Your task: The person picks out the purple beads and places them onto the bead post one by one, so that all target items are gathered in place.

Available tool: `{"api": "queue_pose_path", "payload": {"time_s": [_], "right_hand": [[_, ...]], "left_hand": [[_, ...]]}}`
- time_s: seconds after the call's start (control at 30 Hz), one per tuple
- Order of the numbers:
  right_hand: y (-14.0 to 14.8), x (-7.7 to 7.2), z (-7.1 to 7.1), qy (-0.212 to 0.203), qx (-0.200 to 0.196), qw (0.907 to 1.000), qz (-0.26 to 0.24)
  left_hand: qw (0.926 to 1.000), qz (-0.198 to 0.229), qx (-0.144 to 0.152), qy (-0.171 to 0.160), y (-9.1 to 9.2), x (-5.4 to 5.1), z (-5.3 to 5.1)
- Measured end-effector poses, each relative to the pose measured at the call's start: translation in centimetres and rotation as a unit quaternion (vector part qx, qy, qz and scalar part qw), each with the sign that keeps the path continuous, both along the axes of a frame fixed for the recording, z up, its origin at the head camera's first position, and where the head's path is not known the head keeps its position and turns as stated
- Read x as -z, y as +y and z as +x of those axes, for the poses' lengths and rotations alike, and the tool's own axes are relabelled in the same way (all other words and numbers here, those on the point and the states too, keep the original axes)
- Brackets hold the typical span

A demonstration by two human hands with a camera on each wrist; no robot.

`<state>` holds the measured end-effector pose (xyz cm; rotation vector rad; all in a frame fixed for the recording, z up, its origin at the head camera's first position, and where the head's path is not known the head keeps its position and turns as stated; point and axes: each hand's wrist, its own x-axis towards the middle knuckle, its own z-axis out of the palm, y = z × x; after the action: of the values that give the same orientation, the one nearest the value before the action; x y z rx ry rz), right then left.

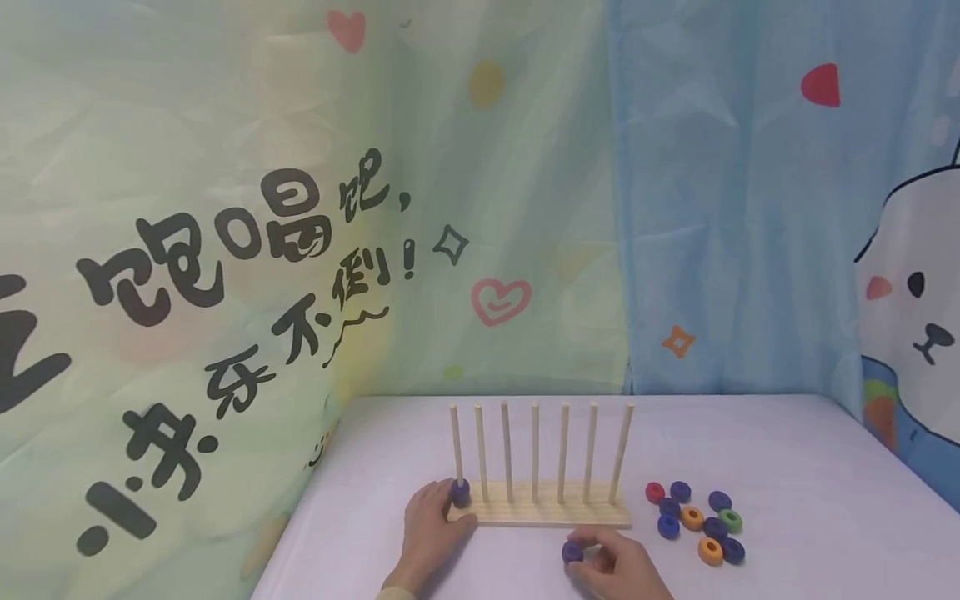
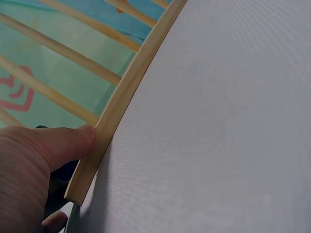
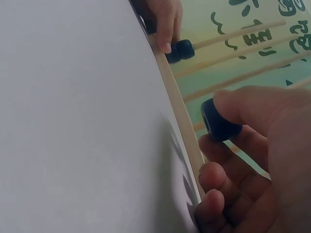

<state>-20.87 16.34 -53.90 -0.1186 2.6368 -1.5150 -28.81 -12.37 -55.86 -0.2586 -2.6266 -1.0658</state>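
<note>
A wooden peg rack point(image 1: 540, 517) with several upright pegs stands on the table. Dark purple-blue beads point(image 1: 461, 493) sit stacked at the foot of its leftmost peg; the right wrist view shows two of these stacked beads point(image 3: 180, 51). My left hand point(image 1: 437, 518) grips the rack's left end, its thumb point(image 2: 73, 141) against the front edge of the base. In front of the rack, my right hand point(image 1: 618, 562) pinches another dark purple-blue bead point(image 3: 221, 121) between thumb and fingers. That bead is apart from the pegs, its hole facing sideways in the right wrist view.
Right of the rack lies a loose group of ring beads: a red bead point(image 1: 655, 492), a green bead point(image 1: 731, 521), two orange ones point(image 1: 710, 550) and several purple-blue ones point(image 1: 720, 501). A printed curtain point(image 1: 510, 208) hangs behind the white table point(image 1: 810, 467).
</note>
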Motion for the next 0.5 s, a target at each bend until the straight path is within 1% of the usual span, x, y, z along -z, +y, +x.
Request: {"api": "queue_pose_path", "payload": {"time_s": [0.13,0.3,0.37,0.5], "right_hand": [[-0.5,0.3,0.0,0.021,-0.003,0.9996,-0.018],[-1.1,0.3,-0.1,0.0,0.004,0.9992,-0.039],[-1.1,0.1,-0.3,0.006,0.002,0.9994,-0.033],[-1.0,-0.7,-0.9,0.052,-0.005,0.9985,0.017]], "left_hand": [[1.0,0.006,0.0,-0.003,-0.2,0.1,-0.1],[1.0,-0.006,0.002,-0.004,-0.2,0.3,-0.2],[1.0,-0.003,0.002,-0.004,-0.2,0.2,-0.2],[1.0,0.006,0.001,-0.001,-0.1,-0.1,-0.1]]}}
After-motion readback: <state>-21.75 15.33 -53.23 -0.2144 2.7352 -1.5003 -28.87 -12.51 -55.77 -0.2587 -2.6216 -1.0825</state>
